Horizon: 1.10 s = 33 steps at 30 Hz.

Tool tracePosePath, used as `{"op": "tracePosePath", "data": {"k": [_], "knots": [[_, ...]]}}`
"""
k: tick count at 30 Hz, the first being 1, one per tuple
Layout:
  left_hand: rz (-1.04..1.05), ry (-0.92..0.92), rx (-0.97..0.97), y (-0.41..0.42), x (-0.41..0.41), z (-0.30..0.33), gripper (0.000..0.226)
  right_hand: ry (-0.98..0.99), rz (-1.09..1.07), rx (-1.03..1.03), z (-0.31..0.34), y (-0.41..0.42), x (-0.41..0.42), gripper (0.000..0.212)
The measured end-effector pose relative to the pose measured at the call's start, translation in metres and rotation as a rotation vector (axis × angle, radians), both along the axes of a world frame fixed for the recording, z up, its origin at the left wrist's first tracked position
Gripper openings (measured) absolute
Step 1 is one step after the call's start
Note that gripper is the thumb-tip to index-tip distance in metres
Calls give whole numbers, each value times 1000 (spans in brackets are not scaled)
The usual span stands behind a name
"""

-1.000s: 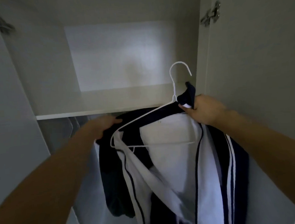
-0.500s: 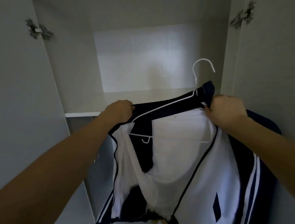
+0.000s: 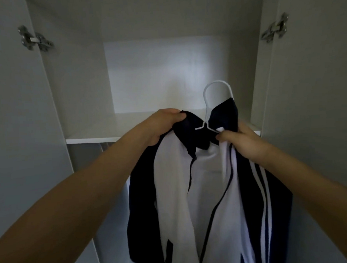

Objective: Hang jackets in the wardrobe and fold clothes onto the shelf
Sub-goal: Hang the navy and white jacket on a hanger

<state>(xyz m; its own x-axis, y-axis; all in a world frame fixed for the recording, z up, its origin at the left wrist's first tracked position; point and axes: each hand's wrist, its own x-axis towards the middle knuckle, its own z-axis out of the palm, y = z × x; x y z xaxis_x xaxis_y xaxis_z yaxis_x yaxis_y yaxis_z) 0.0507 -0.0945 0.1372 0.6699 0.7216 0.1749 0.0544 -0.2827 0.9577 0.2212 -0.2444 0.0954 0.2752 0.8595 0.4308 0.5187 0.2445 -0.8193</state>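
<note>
Bunching jacket (image 3: 207, 189) collar together, hands now closer

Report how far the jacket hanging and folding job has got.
Done: the white hanger sits inside the navy and white jacket. In hand: the left hand and right hand each grip the collar in front of the open wardrobe. Left: hook it inside. No folded clothes show on the shelf.

Flat white laminate wardrobe shelf (image 3: 128, 129): spans the open cabinet from 9 to 3 o'clock; pale front edge visible; top surface dimly lit.
</note>
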Motion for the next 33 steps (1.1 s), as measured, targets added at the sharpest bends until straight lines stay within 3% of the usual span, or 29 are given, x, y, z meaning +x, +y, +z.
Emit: {"op": "tracePosePath", "data": {"k": [5,9,12,13,16,20,22,24,26,28,30,31,32,33], "knots": [[119,-20,-94,-15,18,4,39,76,114,-69,-1,-9,0,18],[77,-51,-193,-27,28,18,25,-40,179,-27,-6,-7,-7,27],[44,1,-197,-35,35,25,15,-66,71,16,-11,1,-7,51],[25,13,-197,-36,36,26,13,-71,40,0,-12,4,-6,49],[-29,28,-178,-40,37,23,10,-90,-83,-120,-17,10,1,18],[-59,-16,-161,-35,32,12,12,32,-171,-218,-20,15,9,13],[67,-71,10,-33,28,-8,9,62,-220,-212,-19,18,13,13],[298,-219,335,-37,20,-52,8,90,-240,-202,-20,20,16,19],[275,-250,448,-51,15,-113,10,104,-253,-203,-22,23,16,18],[61,46,318,-69,17,-171,25,118,-265,-207,-23,25,11,11],[-119,367,89,-84,28,-211,89,137,-242,-205,-25,30,5,15],[-125,384,20,-88,37,-229,111,130,-231,-202,-25,32,1,17],[-99,310,-13,-89,45,-241,107,123,-227,-193,-26,34,-3,19],[-35,185,-24,-88,53,-249,81,119,-229,-174,-27,35,-5,17]]}}
